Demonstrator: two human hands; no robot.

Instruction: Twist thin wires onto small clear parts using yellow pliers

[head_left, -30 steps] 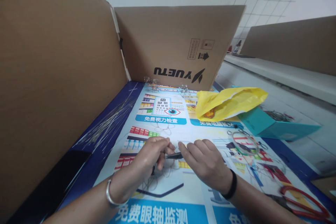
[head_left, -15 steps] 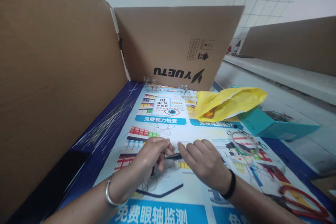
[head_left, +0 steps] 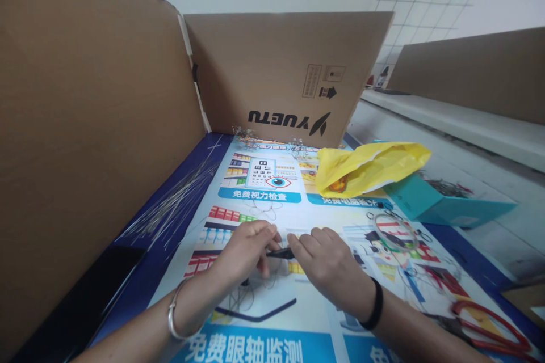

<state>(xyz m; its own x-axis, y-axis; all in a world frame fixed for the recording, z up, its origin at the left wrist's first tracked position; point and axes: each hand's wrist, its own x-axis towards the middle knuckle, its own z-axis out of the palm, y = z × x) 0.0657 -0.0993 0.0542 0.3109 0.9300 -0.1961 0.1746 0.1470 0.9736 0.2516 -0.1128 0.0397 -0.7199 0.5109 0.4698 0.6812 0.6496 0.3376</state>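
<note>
Above the printed poster sheet, my right hand (head_left: 326, 264) is closed around a black tool that looks like narrow-nosed pliers (head_left: 281, 253), its tapered tip pointing left. The tip reaches the fingers of my left hand (head_left: 251, 249), whose thumb and fingertips are pinched together. What they pinch is too small to make out. Thin bent wire (head_left: 240, 298) lies below my left hand, blurred and partly covered by it. Another loop of fine wire (head_left: 264, 210) rests on the sheet just beyond both hands.
Straight wires (head_left: 174, 201) lie at the left, near a black flat object (head_left: 100, 283). To the right are a yellow bag (head_left: 374, 164), a teal box (head_left: 451, 207), a wire coil (head_left: 395, 231) and red-handled scissors (head_left: 489, 323). Cardboard panels (head_left: 281, 62) stand behind and left.
The black tool's tip has turned slightly at my left fingers, and more of its dark jaws shows. Both hands stay almost in place.
</note>
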